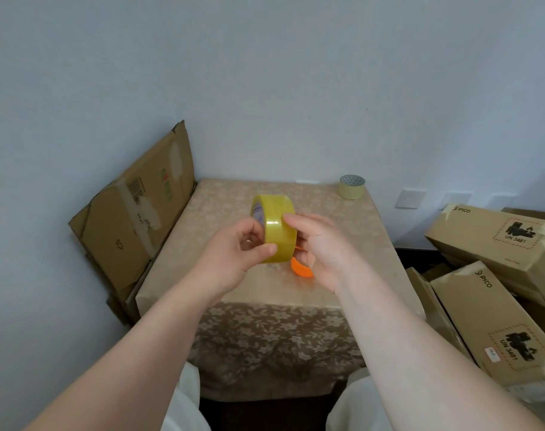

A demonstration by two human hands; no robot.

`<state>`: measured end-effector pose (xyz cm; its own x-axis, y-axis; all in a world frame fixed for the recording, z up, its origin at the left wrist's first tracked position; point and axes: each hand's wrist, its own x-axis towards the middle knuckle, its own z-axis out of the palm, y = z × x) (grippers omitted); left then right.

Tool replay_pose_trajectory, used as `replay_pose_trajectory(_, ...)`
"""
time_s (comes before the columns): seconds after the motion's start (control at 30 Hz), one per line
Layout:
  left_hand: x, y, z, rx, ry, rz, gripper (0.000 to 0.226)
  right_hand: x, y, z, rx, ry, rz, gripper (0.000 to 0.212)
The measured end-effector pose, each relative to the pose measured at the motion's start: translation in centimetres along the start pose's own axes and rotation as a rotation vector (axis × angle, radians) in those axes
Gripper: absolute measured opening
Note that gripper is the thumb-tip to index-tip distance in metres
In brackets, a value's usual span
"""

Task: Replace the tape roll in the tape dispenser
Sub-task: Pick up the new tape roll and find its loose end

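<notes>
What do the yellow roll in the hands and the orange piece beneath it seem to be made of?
The big yellow translucent tape roll: glossy plastic film, judging by the sheen and see-through tint, probably on a printed paper core. The small orange dispenser piece: likely moulded plastic, with a uniform, smooth colour; it is mostly hidden.

surface [342, 213] covered by a beige floral-patterned cloth, set against a pale wall | flattened cardboard box [134, 219] leaned against the wall at the surface's left edge | two brown PICO-marked cartons [495, 237] stacked at the right, tilted | white wall plate [410, 199] seen low on the wall
</notes>
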<state>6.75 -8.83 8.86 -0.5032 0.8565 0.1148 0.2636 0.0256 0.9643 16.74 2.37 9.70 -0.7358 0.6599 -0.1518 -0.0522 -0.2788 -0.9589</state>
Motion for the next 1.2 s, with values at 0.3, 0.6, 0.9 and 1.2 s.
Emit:
replay_pose_trajectory(0.3, -0.1, -0.7, 0.0, 0.334, 0.008, 0.112, 0.018, 0.1, -0.3, 0.1, 0.128, 0.066, 0.077, 0.024)
replay_pose_trajectory(0.6, 0.5, -0.1, 0.5, 0.098, 0.062, -0.022, 0.02, 0.4, 0.1, 0.0, 0.074, 0.034, 0.088, 0.015)
replay_pose_trajectory(0.9, 1.2, -0.8, 0.9, 0.178, 0.034, -0.052, 0.02, 1.0, 1.2, -0.8, -0.23, 0.179, -0.073, 0.019)
replay_pose_trajectory(1.2, 0.6, -0.9, 0.4, 0.126, -0.083, -0.044, 0.031, 0.8, 1.4, -0.9, 0.045, 0.138, 0.077, 0.001)
